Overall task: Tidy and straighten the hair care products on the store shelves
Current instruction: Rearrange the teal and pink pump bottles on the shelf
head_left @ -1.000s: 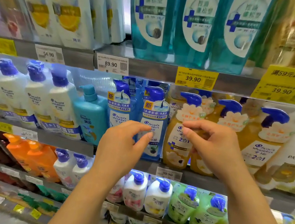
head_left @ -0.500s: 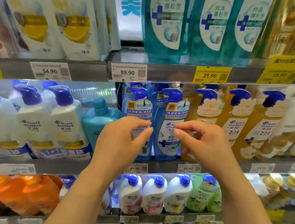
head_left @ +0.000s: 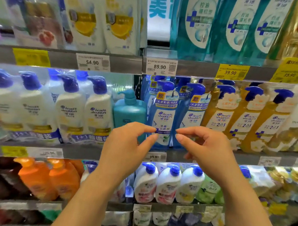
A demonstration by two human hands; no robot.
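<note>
The shelf (head_left: 204, 157) in the middle of the frame is holding rows of pump bottles. Two blue bottles (head_left: 164, 118) are standing side by side at its center, just right of a teal bottle (head_left: 130, 110). The left hand (head_left: 125, 147) and the right hand (head_left: 205, 149) are hanging in front of them, fingers bent, thumbs nearly touching fingertips, holding nothing. I think each hand should be taking one bottle gently and turning its label forward.

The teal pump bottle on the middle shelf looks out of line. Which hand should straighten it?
Left, probably. The left hand hovers just in front of the teal pump bottle, empty, fingers loosely curled. The right hand sits further right, before the blue shampoo bottles.
</note>
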